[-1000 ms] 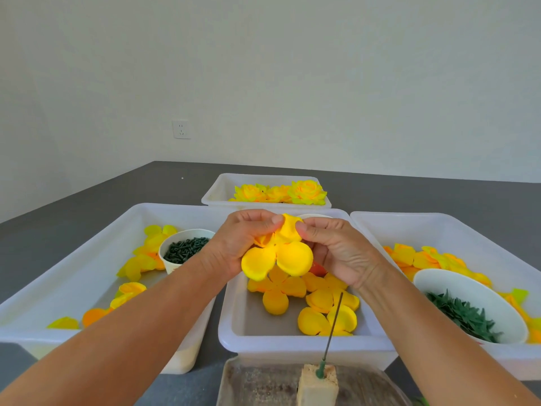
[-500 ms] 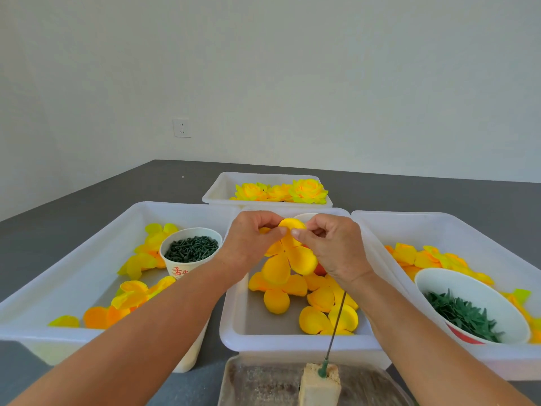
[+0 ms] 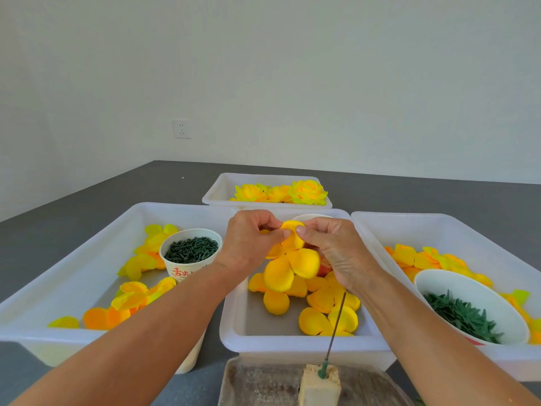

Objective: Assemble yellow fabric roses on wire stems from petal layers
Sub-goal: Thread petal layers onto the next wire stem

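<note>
A yellow petal layer (image 3: 292, 263) hangs above the middle white tray (image 3: 234, 326). My left hand (image 3: 248, 244) and my right hand (image 3: 333, 247) each pinch its top petal between thumb and forefinger, fingertips almost meeting. Loose yellow petal layers (image 3: 328, 315) lie in the tray beneath. A thin green wire stem (image 3: 333, 335) stands slanted in a tan foam block (image 3: 319, 388) at the near edge. Finished yellow roses (image 3: 307, 191) fill the far white tray (image 3: 216, 190).
The left tray (image 3: 87, 244) holds yellow and orange petals and a paper cup of dark green pieces (image 3: 191, 249). The right tray (image 3: 439, 230) holds more petals and a white bowl of green leaves (image 3: 462, 315). A worn board (image 3: 257, 385) sits under the foam block.
Both hands have shifted slightly away from me with the petal layer; their pinch sits at the top petal and the lower petals now hang spread open.
</note>
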